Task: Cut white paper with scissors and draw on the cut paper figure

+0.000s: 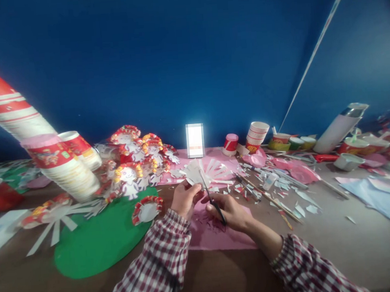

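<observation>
White fringed paper cutout [194,172] pinched in left hand [184,200], right hand [231,210] gripping scissors [209,194]

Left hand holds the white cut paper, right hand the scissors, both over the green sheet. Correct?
Not quite. The head view shows the left hand holding the white cut paper and the right hand the scissors, but both are over the pink sheet; the green sheet lies off to the left.
</observation>
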`<act>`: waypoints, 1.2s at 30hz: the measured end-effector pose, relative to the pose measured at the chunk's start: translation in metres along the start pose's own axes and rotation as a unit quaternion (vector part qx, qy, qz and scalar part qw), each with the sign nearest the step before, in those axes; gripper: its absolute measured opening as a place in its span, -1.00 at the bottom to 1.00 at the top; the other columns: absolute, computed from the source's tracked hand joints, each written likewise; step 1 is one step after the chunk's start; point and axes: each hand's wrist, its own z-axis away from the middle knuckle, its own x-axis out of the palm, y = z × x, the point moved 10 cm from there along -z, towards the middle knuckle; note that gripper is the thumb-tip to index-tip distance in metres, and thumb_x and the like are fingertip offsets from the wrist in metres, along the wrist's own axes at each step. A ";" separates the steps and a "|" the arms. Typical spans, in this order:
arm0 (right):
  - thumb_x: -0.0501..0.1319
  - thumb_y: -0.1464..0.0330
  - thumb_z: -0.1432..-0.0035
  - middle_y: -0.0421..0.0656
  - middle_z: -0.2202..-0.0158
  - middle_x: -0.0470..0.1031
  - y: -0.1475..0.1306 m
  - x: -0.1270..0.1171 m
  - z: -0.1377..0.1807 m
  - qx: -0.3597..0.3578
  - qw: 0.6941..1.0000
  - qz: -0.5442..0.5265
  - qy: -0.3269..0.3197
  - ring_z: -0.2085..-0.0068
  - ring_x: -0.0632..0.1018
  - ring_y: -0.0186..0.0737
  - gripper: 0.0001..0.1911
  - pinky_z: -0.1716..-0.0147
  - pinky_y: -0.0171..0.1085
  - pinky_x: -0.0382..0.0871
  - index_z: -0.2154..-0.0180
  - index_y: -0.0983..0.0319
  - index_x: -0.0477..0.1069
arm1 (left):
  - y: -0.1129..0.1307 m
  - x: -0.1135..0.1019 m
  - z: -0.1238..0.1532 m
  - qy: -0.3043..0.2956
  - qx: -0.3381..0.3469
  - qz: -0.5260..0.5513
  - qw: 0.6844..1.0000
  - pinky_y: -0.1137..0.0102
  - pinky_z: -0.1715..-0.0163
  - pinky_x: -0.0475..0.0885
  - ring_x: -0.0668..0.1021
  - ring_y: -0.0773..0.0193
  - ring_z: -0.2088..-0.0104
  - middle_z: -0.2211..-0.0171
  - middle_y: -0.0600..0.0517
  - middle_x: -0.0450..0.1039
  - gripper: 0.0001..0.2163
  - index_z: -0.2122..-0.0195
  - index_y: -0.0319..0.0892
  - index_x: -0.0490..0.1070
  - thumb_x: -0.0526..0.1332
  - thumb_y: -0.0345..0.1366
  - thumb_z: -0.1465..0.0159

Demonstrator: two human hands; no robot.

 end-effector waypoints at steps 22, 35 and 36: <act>0.19 0.11 -0.05 -0.29 0.61 0.24 0.002 0.001 0.001 0.009 1.000 0.000 0.004 0.59 0.31 -0.43 -0.58 0.63 -0.45 0.19 0.18 0.30 0.38 | -0.002 -0.001 -0.002 0.003 -0.007 0.006 1.000 0.50 0.46 0.38 0.44 0.43 0.51 0.53 0.06 0.43 -0.82 0.46 -0.27 0.42 0.33 -0.42 0.13; 0.21 0.16 -0.06 -0.26 0.62 0.31 0.002 0.001 0.001 0.017 1.000 -0.024 0.006 0.61 0.32 -0.42 -0.64 0.65 -0.45 0.18 0.21 0.30 0.40 | -0.004 -0.003 -0.003 0.011 -0.009 0.016 1.000 0.49 0.46 0.40 0.45 0.43 0.50 0.54 0.07 0.42 -0.83 0.46 -0.28 0.41 0.33 -0.43 0.11; 0.21 0.16 -0.06 -0.27 0.62 0.30 0.002 0.001 0.001 0.017 1.000 -0.025 0.007 0.62 0.32 -0.42 -0.64 0.65 -0.45 0.18 0.21 0.30 0.40 | -0.004 -0.003 -0.003 0.011 -0.009 0.015 1.000 0.49 0.46 0.40 0.45 0.43 0.50 0.54 0.07 0.42 -0.83 0.46 -0.28 0.41 0.33 -0.43 0.11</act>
